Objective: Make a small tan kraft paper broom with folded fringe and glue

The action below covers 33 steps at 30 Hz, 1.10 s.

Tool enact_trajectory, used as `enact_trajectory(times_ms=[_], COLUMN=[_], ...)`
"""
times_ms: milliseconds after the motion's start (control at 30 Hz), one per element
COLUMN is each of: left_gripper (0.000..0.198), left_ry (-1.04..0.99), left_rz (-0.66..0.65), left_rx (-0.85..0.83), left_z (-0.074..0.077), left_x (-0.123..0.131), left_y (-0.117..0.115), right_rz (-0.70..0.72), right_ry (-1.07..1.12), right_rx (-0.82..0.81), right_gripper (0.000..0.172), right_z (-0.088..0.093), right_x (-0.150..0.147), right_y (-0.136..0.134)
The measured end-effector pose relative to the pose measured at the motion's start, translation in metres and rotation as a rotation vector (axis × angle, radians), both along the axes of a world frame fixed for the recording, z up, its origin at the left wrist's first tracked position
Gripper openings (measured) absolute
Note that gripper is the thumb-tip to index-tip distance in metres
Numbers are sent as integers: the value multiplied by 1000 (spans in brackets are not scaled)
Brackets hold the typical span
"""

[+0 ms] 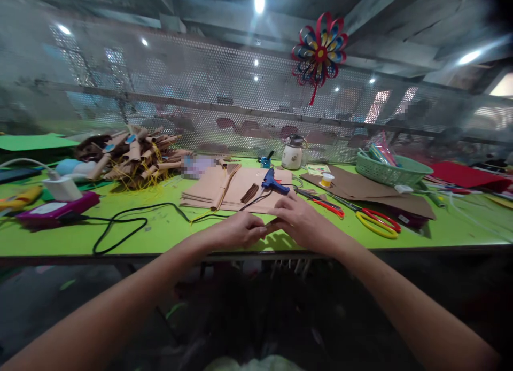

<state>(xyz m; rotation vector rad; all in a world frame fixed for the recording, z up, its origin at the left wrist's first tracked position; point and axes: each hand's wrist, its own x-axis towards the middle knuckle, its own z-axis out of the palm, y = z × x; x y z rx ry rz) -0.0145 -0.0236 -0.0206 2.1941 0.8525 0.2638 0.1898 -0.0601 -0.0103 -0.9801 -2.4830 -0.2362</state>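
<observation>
My left hand (243,230) and my right hand (301,223) meet near the table's front edge, fingers closed on a small brown paper piece (274,226). Fingers cover most of it, so its full shape is hidden. Just beyond lies a stack of tan kraft paper (200,192). On that stack rest a blue hot glue gun (273,182), a few dark brown paper strips (249,193) and a rolled paper piece (225,186) with a frayed top. Scissors with red and yellow handles (379,224) lie right of my right hand.
At left a heap of rolled paper pieces (138,157) with yellow strings stands behind a purple power strip (60,210). A black cable (140,218) crosses the green table (168,237). Behind are a jar (292,153), a green basket (395,170) and a perforated screen (192,98).
</observation>
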Motion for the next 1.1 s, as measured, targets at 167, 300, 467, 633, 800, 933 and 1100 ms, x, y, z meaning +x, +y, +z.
enact_trajectory(times_ms=[167, 300, 467, 633, 800, 933, 1100], left_gripper=[39, 29, 22, 20, 19, 20, 22], left_ry=[106, 62, 45, 41, 58, 20, -12], left_rz=[-115, -22, 21, 60, 60, 28, -87], left_rx=[281, 458, 502, 512, 537, 609, 583], left_z=[-10, -24, -29, -31, -33, -36, -36], left_x=[-2, -3, -1, 1, 0, -2, -6], left_y=[10, 14, 12, 9, 10, 13, 19], right_rz=[86, 111, 128, 68, 61, 66, 46], right_ry=[20, 92, 114, 154, 177, 92, -65], right_rx=[-187, -264, -276, -206, -167, -99, -18], right_gripper=[20, 20, 21, 21, 20, 20, 19], right_z=[-30, -46, -52, -55, -64, -68, -62], right_x=[9, 14, 14, 7, 2, 1, 2], right_y=[17, 25, 29, 18, 16, 18, 17])
